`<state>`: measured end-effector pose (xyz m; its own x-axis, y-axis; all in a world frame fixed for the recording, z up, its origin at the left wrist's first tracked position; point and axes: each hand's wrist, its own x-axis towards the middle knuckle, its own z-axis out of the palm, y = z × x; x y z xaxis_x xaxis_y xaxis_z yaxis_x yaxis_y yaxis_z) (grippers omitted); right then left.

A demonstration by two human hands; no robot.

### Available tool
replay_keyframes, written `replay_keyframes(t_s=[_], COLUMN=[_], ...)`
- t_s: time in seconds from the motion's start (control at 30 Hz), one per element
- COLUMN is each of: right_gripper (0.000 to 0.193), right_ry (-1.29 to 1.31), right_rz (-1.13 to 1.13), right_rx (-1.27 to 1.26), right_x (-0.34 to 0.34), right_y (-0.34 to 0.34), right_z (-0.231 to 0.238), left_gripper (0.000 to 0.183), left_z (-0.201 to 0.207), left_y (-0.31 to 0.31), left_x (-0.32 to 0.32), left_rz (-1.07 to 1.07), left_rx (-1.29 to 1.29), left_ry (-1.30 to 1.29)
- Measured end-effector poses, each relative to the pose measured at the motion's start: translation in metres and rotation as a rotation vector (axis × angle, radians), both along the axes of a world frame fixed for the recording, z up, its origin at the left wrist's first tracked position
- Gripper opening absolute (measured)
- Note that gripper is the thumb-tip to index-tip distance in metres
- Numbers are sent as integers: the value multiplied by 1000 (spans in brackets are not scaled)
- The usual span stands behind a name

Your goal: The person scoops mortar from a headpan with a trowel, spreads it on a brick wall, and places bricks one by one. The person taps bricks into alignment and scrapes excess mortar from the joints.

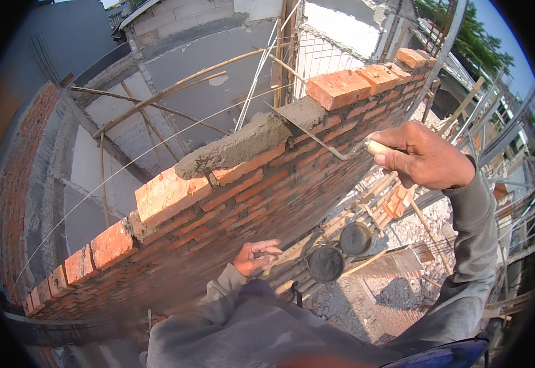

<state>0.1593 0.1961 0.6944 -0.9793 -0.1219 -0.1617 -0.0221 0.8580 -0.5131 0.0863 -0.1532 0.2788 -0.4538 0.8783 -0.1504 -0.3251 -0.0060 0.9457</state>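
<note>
My right hand (427, 154) grips the pale handle of a trowel (341, 154), whose thin blade reaches over the top of the brick wall (261, 190). The blade rests against a bed of wet grey mortar (236, 146) spread along the top course. Beyond the mortar, a brick (338, 89) stands at the right end of the bed. At its left end sits another brick (168, 195), with grey mortar on its edge. My left hand (257, 256) hangs low beside the wall's near face, holding nothing, fingers loosely apart.
A thin string line (138, 156) runs along the wall. Two round containers of mortar (325, 264) stand on bamboo scaffolding below, near several loose bricks (397, 199). Bamboo poles (175, 86) cross behind the wall. Metal scaffold tubes (512, 138) rise at the right.
</note>
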Motion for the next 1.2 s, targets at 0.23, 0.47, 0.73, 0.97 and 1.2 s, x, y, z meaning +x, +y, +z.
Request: replay_keyframes(t_s=[0.23,0.47,0.73,0.97,1.2], right_gripper=[30,13,26,14,26], right_ry=[57,25,428,615,907], right_rz=[182,118,-156,-933,-765], right_rx=[69,100,237,-674,-181], right_x=[-14,-17,49,38,5], right_y=[-100,-186,-197,-180,-241], right_z=[14,14,-63,-273,-324], left_gripper=[63,60,64,61,56], left_z=[-3,5,11,-24,-40], left_y=[-27,-59,-84,-98,-101], left_x=[-21,-54,-73,-79,-82], left_rz=[-226,-337,-454,-532,-532], left_rx=[56,35,37,52,-47], left_ry=[-92,11,-34,-119,-134])
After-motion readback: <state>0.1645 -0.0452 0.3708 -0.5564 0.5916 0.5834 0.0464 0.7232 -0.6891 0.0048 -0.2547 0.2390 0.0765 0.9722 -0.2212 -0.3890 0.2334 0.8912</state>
